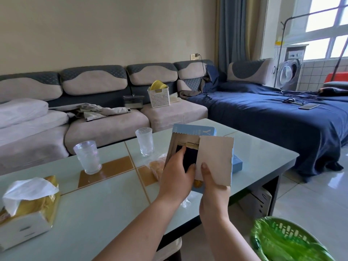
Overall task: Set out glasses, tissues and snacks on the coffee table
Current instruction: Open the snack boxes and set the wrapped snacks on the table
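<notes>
Head view: two glasses (87, 156), one tissue pack (26, 208), one snack box (192, 147).

I read only one mark: large pale letter "Y" on blue box (195, 131), upper right of its top face, seen upside down. Small line of print beside it, too blurred for me to read. Tissue pack (28, 219) on table (113, 213) carries grey marks on white end face, illegible. Cardboard box (260, 201) under table shows dark printed marks, I cannot make them out. No numbers or brand names legible anywhere else.
</notes>
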Tool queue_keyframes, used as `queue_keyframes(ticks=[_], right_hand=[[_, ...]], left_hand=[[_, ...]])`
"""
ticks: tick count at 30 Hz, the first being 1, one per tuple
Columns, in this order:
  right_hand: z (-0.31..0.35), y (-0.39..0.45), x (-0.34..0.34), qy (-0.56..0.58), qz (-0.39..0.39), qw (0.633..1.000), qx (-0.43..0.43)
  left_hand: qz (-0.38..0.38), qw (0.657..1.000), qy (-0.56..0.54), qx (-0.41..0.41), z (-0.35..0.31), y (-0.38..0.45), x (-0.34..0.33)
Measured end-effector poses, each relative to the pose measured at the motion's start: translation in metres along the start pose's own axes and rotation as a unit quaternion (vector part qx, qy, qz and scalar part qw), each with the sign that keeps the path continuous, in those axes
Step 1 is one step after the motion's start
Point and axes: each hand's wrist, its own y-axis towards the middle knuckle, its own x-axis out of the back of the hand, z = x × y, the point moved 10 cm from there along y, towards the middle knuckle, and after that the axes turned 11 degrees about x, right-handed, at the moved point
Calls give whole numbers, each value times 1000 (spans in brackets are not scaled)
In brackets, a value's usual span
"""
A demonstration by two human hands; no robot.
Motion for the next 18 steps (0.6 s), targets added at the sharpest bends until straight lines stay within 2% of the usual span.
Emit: queue_keyframes(ticks=[7,18], right_hand=[[-1,-3,-1,-5,4,1000,-4],[-2,-3,-3,-23,35,999,9]], left_hand=[[-3,997,-73,34,5,5,11],[102,979,-118,130,16,6,0]])
